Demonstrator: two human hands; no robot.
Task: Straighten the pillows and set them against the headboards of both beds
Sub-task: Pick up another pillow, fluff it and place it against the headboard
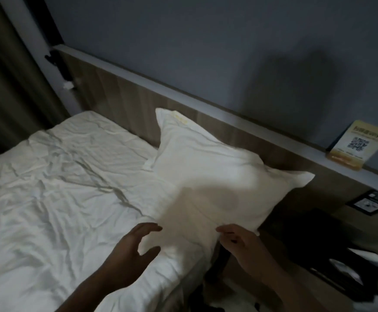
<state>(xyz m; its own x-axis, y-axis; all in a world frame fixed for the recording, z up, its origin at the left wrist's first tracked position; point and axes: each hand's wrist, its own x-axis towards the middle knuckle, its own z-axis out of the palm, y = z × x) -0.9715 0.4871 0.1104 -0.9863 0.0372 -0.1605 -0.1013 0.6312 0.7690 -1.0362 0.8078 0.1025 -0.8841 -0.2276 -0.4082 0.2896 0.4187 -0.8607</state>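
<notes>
Hovering spread and empty, the left hand sits just short of the pillow; the right hand pinches its near corner. Beyond both hands it leans on the headboard; best pat it square, gently.

open sheet left, headboard behind pillow

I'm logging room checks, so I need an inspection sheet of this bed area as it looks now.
Surface: bed sheet white, heavily wrinkled.
Job's things: one white pillow leaning on the wooden headboard, slightly askew.
Clutter: QR code sign on the headboard ledge; dark items, unclear, lower right.
Grips: left hand open, beside the pillow edge; right hand at the pillow's lower corner, grip unclear.
Cables: nothing seen.
Surroundings: grey wall, curtain at left, wall panel.
</notes>
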